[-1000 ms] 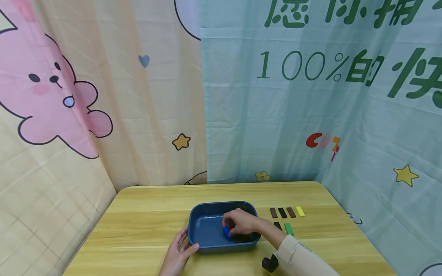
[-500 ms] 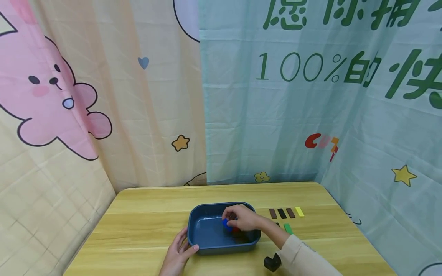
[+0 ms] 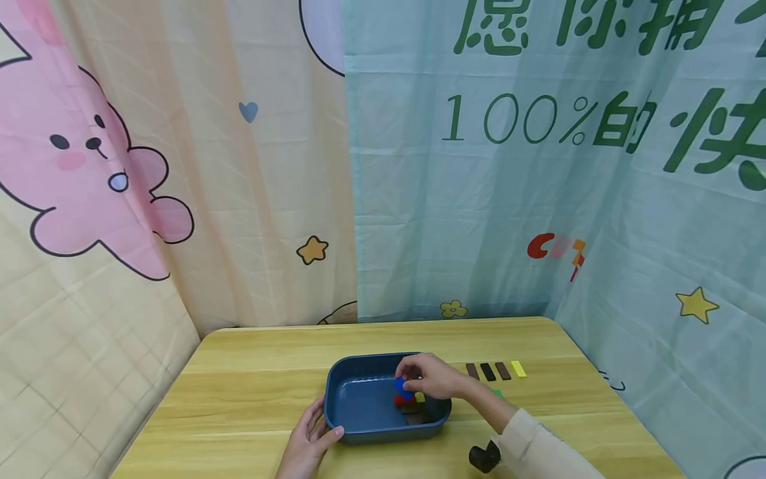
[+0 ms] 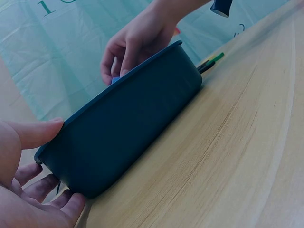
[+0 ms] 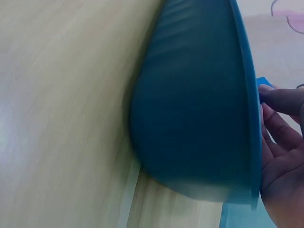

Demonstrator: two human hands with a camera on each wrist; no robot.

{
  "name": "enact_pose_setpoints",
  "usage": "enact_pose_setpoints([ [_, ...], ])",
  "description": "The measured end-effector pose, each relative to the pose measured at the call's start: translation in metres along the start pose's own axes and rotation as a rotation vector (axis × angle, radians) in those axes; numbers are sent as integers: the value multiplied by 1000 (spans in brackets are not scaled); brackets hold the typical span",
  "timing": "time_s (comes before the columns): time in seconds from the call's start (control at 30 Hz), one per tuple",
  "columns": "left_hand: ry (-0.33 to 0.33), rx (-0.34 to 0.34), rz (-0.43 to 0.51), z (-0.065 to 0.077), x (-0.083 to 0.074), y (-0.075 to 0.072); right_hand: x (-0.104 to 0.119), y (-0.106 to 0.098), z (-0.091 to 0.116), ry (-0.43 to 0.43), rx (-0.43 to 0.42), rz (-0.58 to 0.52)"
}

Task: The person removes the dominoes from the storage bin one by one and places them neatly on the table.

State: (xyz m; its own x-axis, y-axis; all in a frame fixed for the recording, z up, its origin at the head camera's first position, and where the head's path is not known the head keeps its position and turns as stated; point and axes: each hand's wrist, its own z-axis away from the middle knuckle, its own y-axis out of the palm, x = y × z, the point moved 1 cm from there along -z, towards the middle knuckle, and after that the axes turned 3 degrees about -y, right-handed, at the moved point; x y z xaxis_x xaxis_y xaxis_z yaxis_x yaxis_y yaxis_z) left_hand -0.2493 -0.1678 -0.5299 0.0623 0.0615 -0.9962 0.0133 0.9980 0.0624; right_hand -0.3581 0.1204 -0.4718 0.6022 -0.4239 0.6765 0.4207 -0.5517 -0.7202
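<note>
A dark blue rectangular tub stands on the wooden table. My left hand grips its left front corner, thumb over the rim and fingers against the outer wall, as the left wrist view also shows. Over the tub's right half, my right hand pinches a small blue block between thumb and fingers. In the right wrist view the blue block shows just past the rim. Below it in the tub lie a red block, a yellow block and dark brown pieces.
To the right of the tub, flat tiles lie in a row: brown ones, a black tile and a yellow tile. A green tile is mostly behind my right forearm. A black device sits at my right wrist. Printed curtains hang behind the table.
My right hand has risen and shifted right with the blue block, uncovering the red and yellow blocks inside the tub. The left hand has kept its hold on the corner.
</note>
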Motion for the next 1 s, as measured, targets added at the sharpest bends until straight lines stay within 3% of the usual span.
enact_pose_setpoints([
  [0.2,-17,-5,-29,-1,1,0,-4,-6,10,7,-17,-5],
  [1.0,-22,-2,8,2,-2,1,-6,-32,36,72,-102,-87],
])
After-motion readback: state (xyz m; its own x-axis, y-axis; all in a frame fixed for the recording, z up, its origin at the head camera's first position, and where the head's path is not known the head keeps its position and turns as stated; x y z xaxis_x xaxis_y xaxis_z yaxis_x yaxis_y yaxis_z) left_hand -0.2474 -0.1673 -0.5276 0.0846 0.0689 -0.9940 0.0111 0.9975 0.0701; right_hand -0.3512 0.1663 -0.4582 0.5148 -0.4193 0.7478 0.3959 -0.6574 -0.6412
